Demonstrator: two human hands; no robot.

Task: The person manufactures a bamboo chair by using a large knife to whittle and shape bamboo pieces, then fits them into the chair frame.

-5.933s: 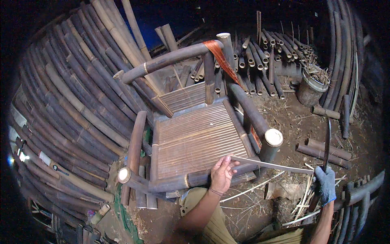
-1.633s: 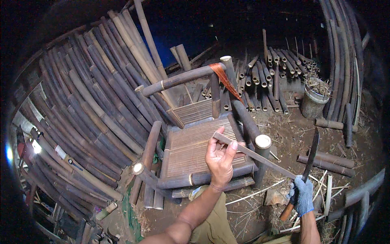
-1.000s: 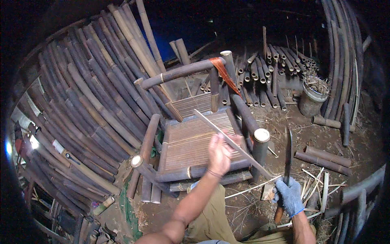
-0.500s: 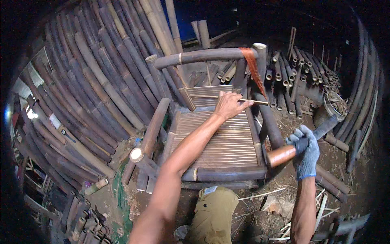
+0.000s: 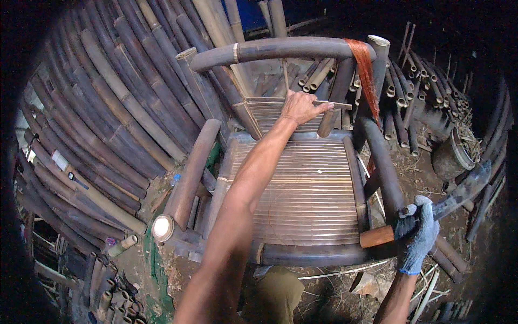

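A dark bamboo armchair (image 5: pixel 310 255) stands in front of me, with a seat of narrow slats (image 5: pixel 307 208). My bare left hand (image 5: pixel 302 109) reaches over the seat to the lower backrest, closed on a thin bamboo strip (image 5: pixel 341 105) that lies crosswise there. Below that strip, several slats (image 5: pixel 264 116) fill the bottom of the backrest. On the right, my right hand (image 5: pixel 421 232), in a grey-blue glove, grips a machete (image 5: pixel 461 190) by its brown wooden handle. The blade points up and right, beside the chair's right armrest (image 5: pixel 382 167).
Long dark bamboo poles (image 5: pixel 108 108) lean along the left side. Cut bamboo tubes (image 5: pixel 402 100) are stacked behind the chair on the right. An orange-red strip (image 5: pixel 364 67) hangs from the top rail. A bucket (image 5: pixel 452 154) stands at right; bamboo scraps (image 5: pixel 372 283) litter the floor.
My left hand has moved the strip up and away from the seat, against the backrest. The machete is lower in view. The chair appears larger as my view has shifted closer.
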